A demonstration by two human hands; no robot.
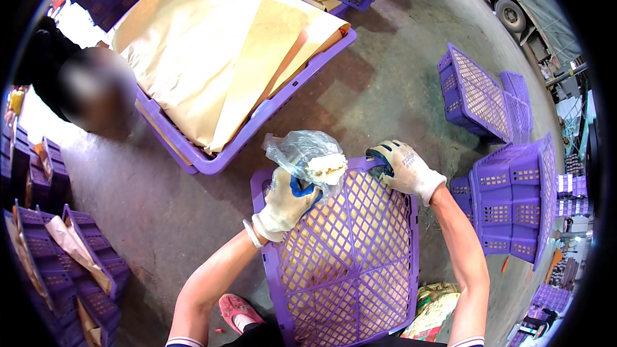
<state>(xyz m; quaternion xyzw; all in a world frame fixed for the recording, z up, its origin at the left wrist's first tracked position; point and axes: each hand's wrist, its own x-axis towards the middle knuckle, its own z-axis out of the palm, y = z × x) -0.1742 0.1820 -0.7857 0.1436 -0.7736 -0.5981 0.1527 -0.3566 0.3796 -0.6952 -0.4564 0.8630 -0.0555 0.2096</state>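
Note:
Both hands wear whitish work gloves with dark blue coating on the palm and fingers. My left hand (286, 202) is closed around a crumpled clear plastic bag (299, 144). From the bag's opening shows a whitish, pale-yellow lump (326, 167), perhaps food; I cannot tell its kind. My right hand (406, 170) has its fingers curled over the far right corner of a purple plastic crate (416, 244). This crate stands in front of my body with its lattice face toward me, and something tan shows through the holes. My left hand and the bag are over its far left part.
A large purple crate (308, 71) lined with brown paper (199, 45) stands ahead. Purple crates (511, 199) stand at the right, and more paper-lined ones (96, 250) at the left. Beside them is another person (48, 71). A truck wheel (509, 15) shows far right.

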